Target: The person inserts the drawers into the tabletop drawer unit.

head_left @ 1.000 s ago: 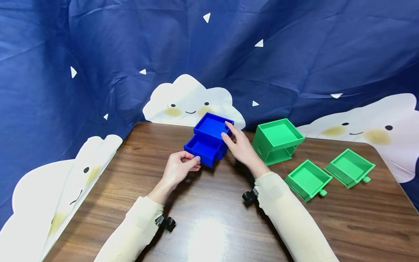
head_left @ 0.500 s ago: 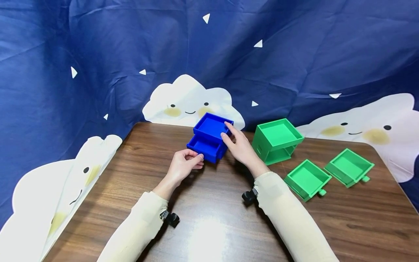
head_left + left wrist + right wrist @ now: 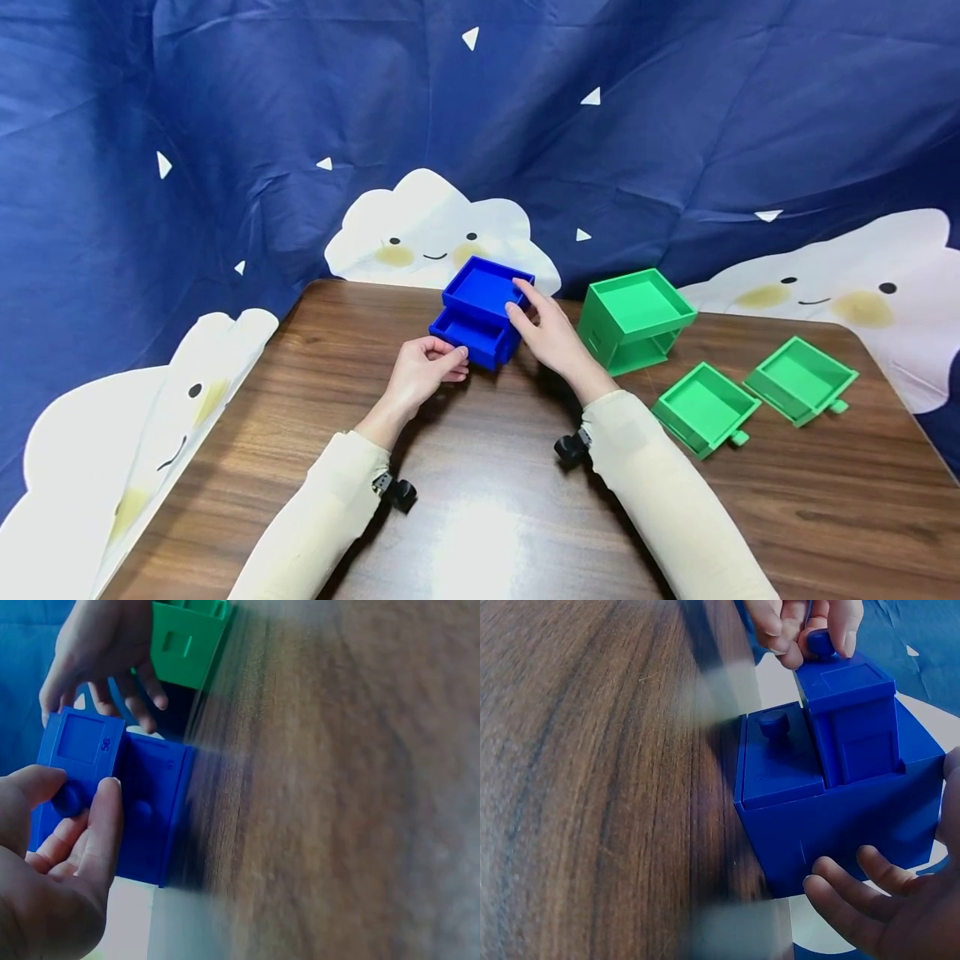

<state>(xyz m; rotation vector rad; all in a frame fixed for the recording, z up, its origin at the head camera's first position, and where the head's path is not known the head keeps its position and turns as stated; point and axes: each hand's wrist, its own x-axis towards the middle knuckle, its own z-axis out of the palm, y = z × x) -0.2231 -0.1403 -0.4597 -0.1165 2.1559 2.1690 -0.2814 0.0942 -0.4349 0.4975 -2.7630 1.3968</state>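
Two hands are at a small blue cabinet (image 3: 489, 287) with a shallow tray top. Its upper drawer (image 3: 483, 353) stands partly pulled out toward the front left. My left hand (image 3: 416, 375) pinches the round knob (image 3: 67, 799) on that drawer's front between thumb and fingers. Below it, the lower drawer (image 3: 781, 761) sits flush in the cabinet, its own knob showing in both wrist views. My right hand (image 3: 555, 333) rests on the cabinet's right side with fingers spread and relaxed, the thumb and index finger at the top rim.
To the right stands a green cabinet (image 3: 637, 308) with an open front. Two loose green drawers, one nearer (image 3: 707, 408) and one farther right (image 3: 802, 379), lie before it on the wooden table (image 3: 570, 533). A blue curtain (image 3: 675, 125) with clouds hangs behind the table.
My left hand has moved up and right, pushing the upper blue drawer farther into the cabinet, mostly in the first half second. The right hand and green pieces have stayed put.
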